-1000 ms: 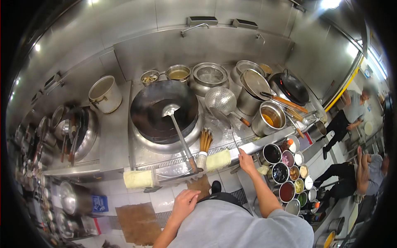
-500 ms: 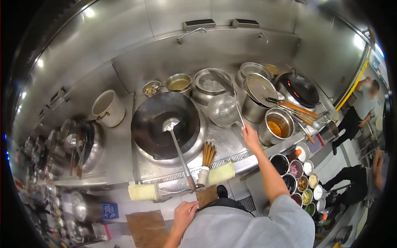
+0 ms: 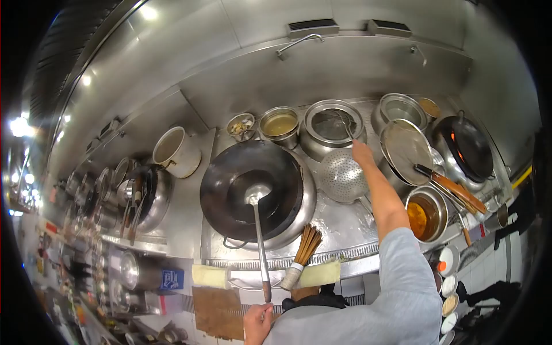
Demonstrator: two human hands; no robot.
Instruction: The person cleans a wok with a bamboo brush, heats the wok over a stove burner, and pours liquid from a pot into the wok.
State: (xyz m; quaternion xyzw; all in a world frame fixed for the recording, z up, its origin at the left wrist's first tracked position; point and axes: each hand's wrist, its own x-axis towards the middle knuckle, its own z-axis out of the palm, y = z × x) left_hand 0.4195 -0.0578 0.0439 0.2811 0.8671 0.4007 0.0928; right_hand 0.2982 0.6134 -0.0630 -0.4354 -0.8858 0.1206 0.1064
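My right hand [image 3: 361,153] is closed round the handle of a wire-mesh strainer [image 3: 338,122], whose head is over the wide steel pot [image 3: 313,144] at the back. Below that hand lies a perforated ladle [image 3: 343,175]. My left hand [image 3: 258,323] is near my waist with fingers curled; whether it holds anything is hard to make out. Just above it ends the handle of a long ladle [image 3: 260,247], whose bowl rests in the large black wok [image 3: 236,184]. A bamboo brush [image 3: 305,253] leans by the counter's front edge beside a folded yellow cloth [image 3: 319,273].
Pots of liquid [image 3: 280,123] line the back. To the right are a round mesh strainer [image 3: 407,150], a pot of orange liquid [image 3: 424,215] and a second wok [image 3: 468,146]. A tall pot [image 3: 175,150] stands left. Ingredient bowls [image 3: 450,305] are at lower right.
My right hand has moved up and back, bringing the strainer's head down over the wide pot. The view has shifted, and people at the right have mostly left it.
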